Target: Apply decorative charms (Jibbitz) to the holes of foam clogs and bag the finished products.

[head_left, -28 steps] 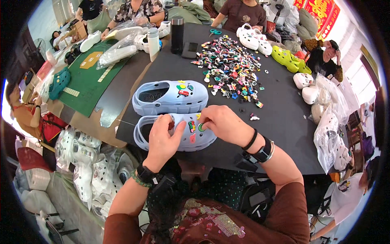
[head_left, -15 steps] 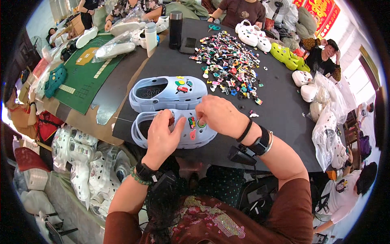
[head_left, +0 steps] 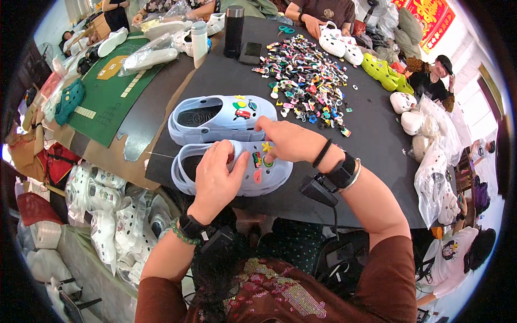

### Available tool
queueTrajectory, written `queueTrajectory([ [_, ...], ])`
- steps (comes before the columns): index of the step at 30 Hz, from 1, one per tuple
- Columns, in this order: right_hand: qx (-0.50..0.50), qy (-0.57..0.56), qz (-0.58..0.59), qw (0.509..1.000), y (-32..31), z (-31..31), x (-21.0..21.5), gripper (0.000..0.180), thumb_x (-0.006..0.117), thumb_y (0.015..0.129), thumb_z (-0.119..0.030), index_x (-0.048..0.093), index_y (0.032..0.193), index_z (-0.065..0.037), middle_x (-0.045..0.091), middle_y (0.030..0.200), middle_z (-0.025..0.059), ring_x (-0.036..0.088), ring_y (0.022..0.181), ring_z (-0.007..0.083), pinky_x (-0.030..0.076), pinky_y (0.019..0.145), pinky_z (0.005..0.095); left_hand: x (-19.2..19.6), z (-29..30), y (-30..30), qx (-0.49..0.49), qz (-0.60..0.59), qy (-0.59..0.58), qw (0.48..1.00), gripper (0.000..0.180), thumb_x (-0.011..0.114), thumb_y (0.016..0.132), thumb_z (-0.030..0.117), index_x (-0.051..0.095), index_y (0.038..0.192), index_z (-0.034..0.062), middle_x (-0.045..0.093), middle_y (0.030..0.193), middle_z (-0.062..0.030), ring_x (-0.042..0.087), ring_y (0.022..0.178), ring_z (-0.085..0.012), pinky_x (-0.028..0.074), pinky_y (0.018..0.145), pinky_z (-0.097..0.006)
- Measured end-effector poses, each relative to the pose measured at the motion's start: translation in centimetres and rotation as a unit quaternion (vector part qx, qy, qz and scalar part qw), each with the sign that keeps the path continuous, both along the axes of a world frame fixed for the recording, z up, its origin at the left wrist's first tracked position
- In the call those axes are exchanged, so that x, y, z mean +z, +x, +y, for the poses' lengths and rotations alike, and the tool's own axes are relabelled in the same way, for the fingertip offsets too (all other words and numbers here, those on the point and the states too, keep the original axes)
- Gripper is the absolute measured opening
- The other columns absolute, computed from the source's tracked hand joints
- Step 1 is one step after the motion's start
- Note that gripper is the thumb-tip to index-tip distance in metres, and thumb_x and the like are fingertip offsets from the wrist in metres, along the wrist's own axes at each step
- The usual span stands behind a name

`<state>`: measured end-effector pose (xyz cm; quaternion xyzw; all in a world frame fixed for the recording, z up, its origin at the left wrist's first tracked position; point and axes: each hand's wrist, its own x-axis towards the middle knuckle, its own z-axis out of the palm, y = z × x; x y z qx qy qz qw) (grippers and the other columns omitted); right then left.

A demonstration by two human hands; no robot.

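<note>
The left hand (head_left: 215, 177) is clamped over the near blue clog (head_left: 237, 169) at the worktop (head_left: 371, 156) edge. The right hand (head_left: 291, 141) grip seems pinched together on a yellow star charm (head_left: 266, 146), though fingers hide it. Pressed off-centre, the charm could slip away into the charm pile (head_left: 309, 86).

A dark phone (head_left: 251, 52), screen up and unlit, lies beside the black flask (head_left: 233, 24). Clear plastic bags (head_left: 148, 56) wrap white clogs at left. A red wall banner (head_left: 431, 15) hangs upper right.
</note>
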<state>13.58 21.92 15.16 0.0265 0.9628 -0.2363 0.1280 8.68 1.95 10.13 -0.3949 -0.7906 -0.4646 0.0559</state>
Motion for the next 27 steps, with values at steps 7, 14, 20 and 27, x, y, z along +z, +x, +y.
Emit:
queueTrajectory([
  [7, 0.023, -0.034, 0.027, 0.999, 0.1, 1.5, 0.1, 0.05, 0.078, 0.074, -0.015, 0.053, 0.116, -0.003, 0.065, 0.105, 0.0185, 0.062, 0.1, 0.0352, 0.05, 0.082, 0.0423, 0.0, 0.1, -0.2, 0.004, -0.013, 0.011, 1.0, 0.028, 0.067, 0.088, 0.023, 0.048, 0.081, 0.0027, 0.051, 0.072, -0.0123, 0.052, 0.066, -0.031, 0.041, 0.06, -0.04],
  [14, 0.124, -0.027, 0.241, 0.962, -2.4, -1.0, 2.2, 0.045, 0.078, 0.075, -0.018, 0.057, 0.112, -0.004, 0.056, 0.108, 0.014, 0.062, 0.088, 0.03, 0.052, 0.078, 0.0398, 0.9, -1.8, 0.4, 0.015, -0.097, 0.067, 0.993, 0.02, 0.062, 0.092, 0.018, 0.054, 0.084, 0.0008, 0.056, 0.074, -0.0158, 0.053, 0.068, -0.0354, 0.042, 0.064, -0.042],
  [20, 0.148, 0.025, 0.226, 0.962, -5.5, -4.4, 1.2, 0.076, 0.079, 0.069, -0.044, 0.053, 0.123, 0.002, 0.053, 0.123, 0.02, 0.056, 0.112, 0.0372, 0.047, 0.094, 0.0414, 0.8, -4.3, 1.6, 0.048, 0.116, 0.046, 0.991, 0.015, 0.067, 0.084, 0.01, 0.059, 0.094, 0.0028, 0.06, 0.092, -0.0156, 0.057, 0.088, -0.0347, 0.044, 0.079, -0.041],
  [27, 0.142, 0.24, 0.145, 0.949, -5.8, -7.1, 1.2, 0.019, 0.066, 0.074, -0.016, 0.067, 0.086, -0.001, 0.063, 0.095, 0.0188, 0.067, 0.083, 0.0345, 0.055, 0.073, 0.0423, 0.7, -8.5, 0.1, 0.164, 0.101, 0.077, 0.978, 0.011, 0.065, 0.083, 0.005, 0.061, 0.093, 0.0029, 0.06, 0.107, -0.0144, 0.055, 0.102, -0.0329, 0.042, 0.091, -0.042],
])
